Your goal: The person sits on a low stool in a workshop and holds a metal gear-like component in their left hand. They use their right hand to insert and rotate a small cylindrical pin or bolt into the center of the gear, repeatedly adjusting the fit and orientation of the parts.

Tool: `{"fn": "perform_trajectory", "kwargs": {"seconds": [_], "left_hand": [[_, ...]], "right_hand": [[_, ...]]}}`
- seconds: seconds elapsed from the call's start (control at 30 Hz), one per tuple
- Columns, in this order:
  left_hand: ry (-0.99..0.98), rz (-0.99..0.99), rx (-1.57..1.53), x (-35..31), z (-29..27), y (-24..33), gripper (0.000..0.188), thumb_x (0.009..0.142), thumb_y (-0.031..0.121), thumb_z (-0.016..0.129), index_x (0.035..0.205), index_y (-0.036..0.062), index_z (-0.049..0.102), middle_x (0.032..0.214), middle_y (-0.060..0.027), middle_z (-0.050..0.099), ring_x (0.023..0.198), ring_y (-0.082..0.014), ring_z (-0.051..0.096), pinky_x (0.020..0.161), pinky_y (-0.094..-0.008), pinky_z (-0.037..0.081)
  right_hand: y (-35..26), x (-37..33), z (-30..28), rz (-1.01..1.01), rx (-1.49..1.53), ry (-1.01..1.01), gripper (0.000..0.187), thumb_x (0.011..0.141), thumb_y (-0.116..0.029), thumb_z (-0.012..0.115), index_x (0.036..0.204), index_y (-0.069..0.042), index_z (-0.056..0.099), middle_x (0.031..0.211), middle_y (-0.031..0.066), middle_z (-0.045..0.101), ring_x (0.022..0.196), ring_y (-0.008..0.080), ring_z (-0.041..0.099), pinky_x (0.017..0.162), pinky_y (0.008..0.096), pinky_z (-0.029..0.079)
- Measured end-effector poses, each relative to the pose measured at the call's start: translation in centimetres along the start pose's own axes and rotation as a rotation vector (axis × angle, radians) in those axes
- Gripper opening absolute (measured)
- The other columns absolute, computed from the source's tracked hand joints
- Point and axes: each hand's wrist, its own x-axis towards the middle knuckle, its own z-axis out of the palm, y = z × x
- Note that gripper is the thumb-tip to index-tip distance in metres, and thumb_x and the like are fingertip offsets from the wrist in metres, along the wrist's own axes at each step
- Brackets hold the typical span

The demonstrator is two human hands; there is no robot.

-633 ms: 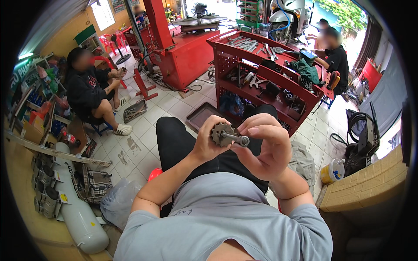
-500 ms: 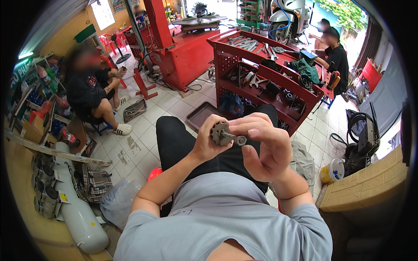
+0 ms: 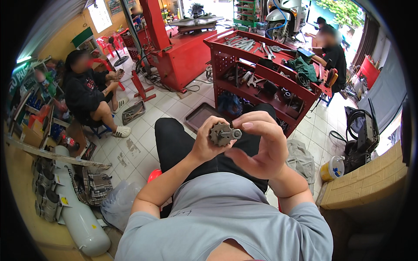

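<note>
My left hand (image 3: 204, 143) is wrapped round a grey metal toothed wheel on a shaft (image 3: 219, 134), held above my lap. The wheel's scalloped rim faces up toward me, and a thin shaft with a round, ring-like end sticks out from its middle. Whatever lies inside the left palm is hidden. Close by on the right, my right hand (image 3: 263, 143) has its fingers curved and its thumb spread away, blurred by motion. Its fingertips are beside the shaft's end; I cannot tell whether they touch it.
Ahead stands a red tool cart (image 3: 261, 52) with wrenches on top. A dark metal tray (image 3: 203, 116) lies on the tiled floor before my knees. One person (image 3: 93, 91) sits at left; others are beyond the cart. A yellow-white bucket (image 3: 333, 168) stands at right.
The toothed wheel has tilted, so its shaft end has shifted up and left. My right hand has moved slightly left, and its thumb has dropped away from the shaft's end.
</note>
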Motion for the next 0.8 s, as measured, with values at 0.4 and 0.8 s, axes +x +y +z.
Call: {"fn": "perform_trajectory", "kwargs": {"seconds": [0.4,0.8], "left_hand": [[0.012,-0.056,0.033,0.2,0.2,0.7,0.047,0.068,0.01,0.082,0.106,0.0056,0.055,0.09,-0.0062,0.063,0.079,-0.0154,0.062,0.074,-0.0294,0.05],[-0.143,-0.027,0.037,0.7,-0.4,0.9,0.053,0.065,0.015,0.085,0.108,0.0056,0.056,0.097,-0.0074,0.061,0.087,-0.0158,0.06,0.079,-0.03,0.049]], "right_hand": [[0.7,0.2,0.4,0.121,-0.005,0.049,0.047,0.075,0.002,0.071,0.117,0.004,0.049,0.105,0.0177,0.062,0.095,0.025,0.062,0.086,0.0326,0.047],[1.3,0.3,0.4,0.171,-0.08,0.001,0.021,0.082,0.001,0.069,0.101,0.003,0.063,0.095,0.0101,0.066,0.089,0.0202,0.061,0.08,0.0285,0.047]]}}
